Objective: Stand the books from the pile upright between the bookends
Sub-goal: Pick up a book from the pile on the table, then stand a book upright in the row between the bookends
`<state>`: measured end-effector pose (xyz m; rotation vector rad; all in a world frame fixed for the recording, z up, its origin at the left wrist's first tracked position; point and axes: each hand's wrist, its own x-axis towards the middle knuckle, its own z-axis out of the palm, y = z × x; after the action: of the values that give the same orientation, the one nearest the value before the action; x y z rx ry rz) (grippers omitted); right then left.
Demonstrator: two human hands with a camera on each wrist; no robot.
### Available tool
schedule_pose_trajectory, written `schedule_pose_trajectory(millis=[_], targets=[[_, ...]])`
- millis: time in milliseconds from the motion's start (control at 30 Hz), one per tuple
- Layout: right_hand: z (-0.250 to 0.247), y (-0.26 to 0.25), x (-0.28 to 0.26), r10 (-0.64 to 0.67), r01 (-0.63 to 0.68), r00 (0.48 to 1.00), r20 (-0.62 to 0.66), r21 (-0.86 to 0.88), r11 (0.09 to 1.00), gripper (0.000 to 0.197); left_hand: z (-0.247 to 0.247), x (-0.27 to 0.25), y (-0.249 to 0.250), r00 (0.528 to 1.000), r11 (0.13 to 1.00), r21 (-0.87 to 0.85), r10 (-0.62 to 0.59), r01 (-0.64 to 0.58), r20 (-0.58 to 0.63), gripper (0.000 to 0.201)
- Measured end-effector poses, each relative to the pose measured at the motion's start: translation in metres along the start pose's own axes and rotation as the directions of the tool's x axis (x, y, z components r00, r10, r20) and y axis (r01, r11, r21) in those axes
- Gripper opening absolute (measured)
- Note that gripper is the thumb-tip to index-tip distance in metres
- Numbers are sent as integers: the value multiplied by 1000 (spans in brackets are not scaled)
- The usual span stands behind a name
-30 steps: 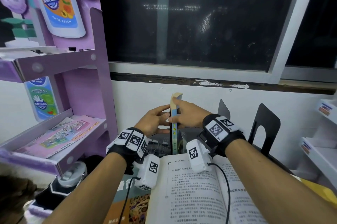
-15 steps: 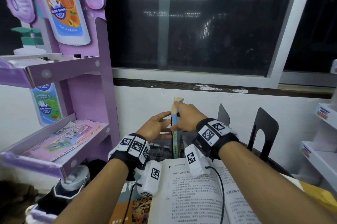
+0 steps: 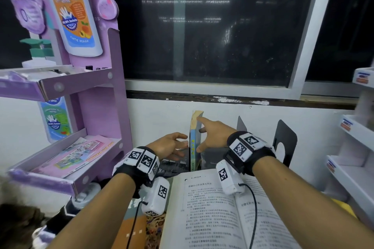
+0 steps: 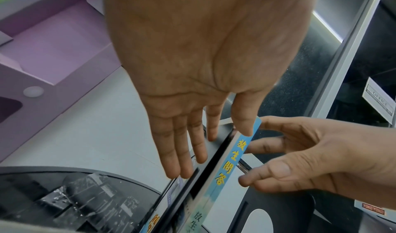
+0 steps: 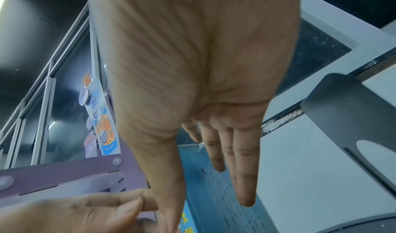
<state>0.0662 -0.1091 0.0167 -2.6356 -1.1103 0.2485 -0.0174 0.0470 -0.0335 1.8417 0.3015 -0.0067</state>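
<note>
A thin blue book [image 3: 194,139] stands upright near the wall, its spine with yellow characters facing me. My left hand [image 3: 177,145] is just left of it with straight fingers. In the left wrist view the thumb touches the top of the spine [image 4: 227,165], and the fingers [image 4: 182,152] lie along a black plate beside the book. My right hand [image 3: 202,133] is on the book's right side. Its straight fingers [image 5: 227,160] lie flat against the blue cover [image 5: 216,191]. A black bookend [image 3: 284,143] stands further right. An open book [image 3: 212,212] lies on the pile in front.
A purple cardboard display shelf [image 3: 66,153] stands at the left. White shelves [image 3: 352,159] are at the right. A second grey bookend plate [image 3: 241,125] shows behind my right hand. An orange cover [image 3: 135,230] sticks out under the open book. Behind everything is the white wall under a dark window.
Both hands have loosened from the upright book. The left hand has drawn a little to the left, and the right hand's fingers have straightened along the cover.
</note>
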Motion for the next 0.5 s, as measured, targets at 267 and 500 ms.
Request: schedule_pose_trajectory(millis=[267, 500], targets=[[-18, 23, -43, 72, -64, 989, 129, -67, 996, 67, 9, -22, 9, 995, 975, 211, -82, 67, 62, 22], [-18, 62, -82, 175, -142, 948, 267, -139, 980, 60, 25, -35, 7, 975, 925, 364, -168, 106, 143, 24]])
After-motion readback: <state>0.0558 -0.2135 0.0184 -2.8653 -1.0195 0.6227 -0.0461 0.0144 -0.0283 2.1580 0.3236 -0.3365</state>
